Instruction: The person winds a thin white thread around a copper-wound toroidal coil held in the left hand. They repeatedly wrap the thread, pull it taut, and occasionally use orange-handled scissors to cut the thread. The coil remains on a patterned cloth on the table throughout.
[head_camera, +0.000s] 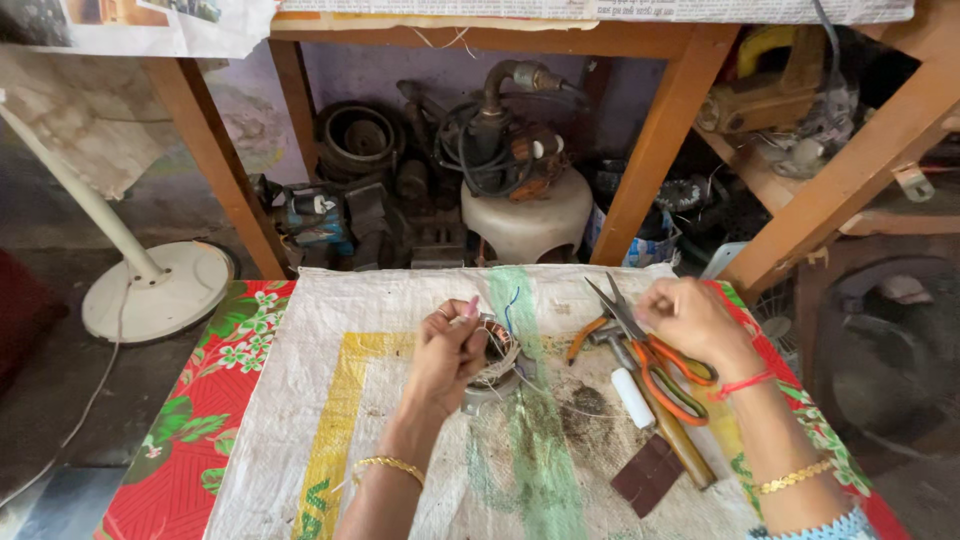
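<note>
My left hand (446, 358) grips a round motor stator with copper windings (497, 360), holding it on the white woven sack (330, 420) that covers the table. A short blue wire (511, 305) sticks up from the stator. My right hand (693, 320) is raised to the right of it with fingers pinched shut, seemingly on a thin thread or wire that runs toward the stator. Orange-handled scissors (650, 355) lie just below my right hand.
Beside the scissors lie a wooden-handled tool (680, 440), a small white cylinder (632, 397), pliers (588, 335) and a dark brown square piece (648, 474). Old motors and a white stool (527, 222) sit under the wooden bench behind. A fan base (160, 290) stands on the left floor.
</note>
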